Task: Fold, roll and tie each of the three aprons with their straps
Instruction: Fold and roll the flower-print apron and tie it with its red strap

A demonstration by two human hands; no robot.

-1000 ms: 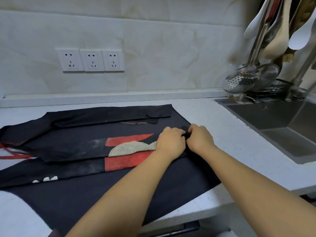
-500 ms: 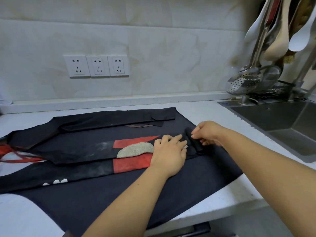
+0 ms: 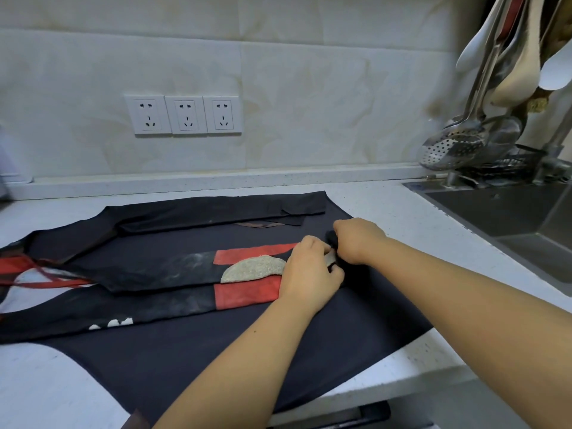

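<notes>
We observe a folded apron (image 3: 173,274) lying as a long narrow band across the white countertop (image 3: 399,212), running left to right. It rests on top of a second dark apron (image 3: 216,351) that is spread flat beneath it and reaches the near edge of the counter. The band carries two red patches (image 3: 247,294) and a grey half-moon patch (image 3: 253,267) near its right end. Red straps (image 3: 37,274) trail off its left end onto the counter.

Both hands meet at the right end of the band:
- The left hand (image 3: 309,275) lies knuckles up just right of the grey patch, its fingers curled down onto the cloth.
- The right hand (image 3: 356,239) is just beyond it, touching it, with fingers curled round the rolled end (image 3: 332,238) – a short dark bulge of cloth showing between the two hands.
- We cannot tell how many turns the roll has; the hands cover most of it.

A further folded dark strip (image 3: 216,212) lies along the far side of the spread cloth – we cannot tell whether it is a separate apron or a part of the lower one.

On the wall behind sit three white sockets (image 3: 187,114). To the right, a steel sink (image 3: 510,218) is set into the counter, with hanging utensils (image 3: 495,72) and a slotted spoon (image 3: 452,147) above its far corner
</notes>
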